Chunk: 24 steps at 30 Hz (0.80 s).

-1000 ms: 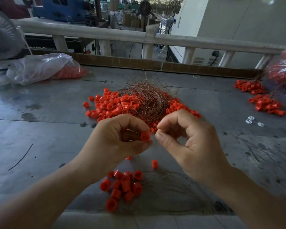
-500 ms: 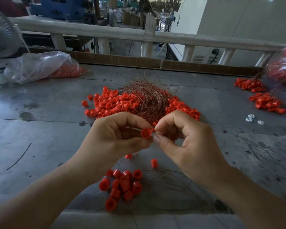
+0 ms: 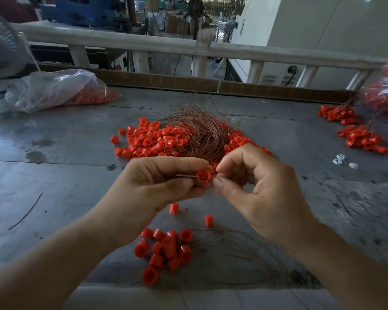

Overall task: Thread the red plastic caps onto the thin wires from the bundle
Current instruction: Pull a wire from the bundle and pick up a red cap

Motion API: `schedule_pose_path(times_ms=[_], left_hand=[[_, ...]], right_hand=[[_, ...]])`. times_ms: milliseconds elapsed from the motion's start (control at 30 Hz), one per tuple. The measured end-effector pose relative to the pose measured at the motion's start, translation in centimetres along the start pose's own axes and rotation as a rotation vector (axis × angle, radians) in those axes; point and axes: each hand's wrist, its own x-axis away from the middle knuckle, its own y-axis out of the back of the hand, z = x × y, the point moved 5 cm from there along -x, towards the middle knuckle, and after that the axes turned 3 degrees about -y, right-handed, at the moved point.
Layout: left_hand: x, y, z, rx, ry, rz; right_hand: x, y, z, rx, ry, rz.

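Head view: left hand [image 3: 152,186] pinches one red cap [image 3: 203,175] between thumb and forefinger, open end toward the camera. Right hand [image 3: 262,189] has thumb and forefinger closed on a thin wire [image 3: 186,175] at the cap's edge; the strand is barely visible. Both are held above the metal table [image 3: 65,175], in front of the wire bundle [image 3: 202,135] and loose cap pile [image 3: 152,142]. A cluster of caps [image 3: 168,249] lies near the table edge.

A white fan [image 3: 0,48] stands beside a clear plastic bag [image 3: 47,88], and small white pieces [image 3: 343,161] lie at right.
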Motion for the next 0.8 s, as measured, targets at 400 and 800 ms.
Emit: schedule_pose_path(times_ms=[400, 800], left_hand=[[0.0, 0.2, -0.2, 0.056, 0.014, -0.025], [0.1, 0.0, -0.1, 0.178, 0.031, 0.089]], right_hand=[[0.0, -0.1, -0.2, -0.065, -0.077, 0.036], [-0.2, -0.3, -0.9, -0.410, -0.317, 0.141]])
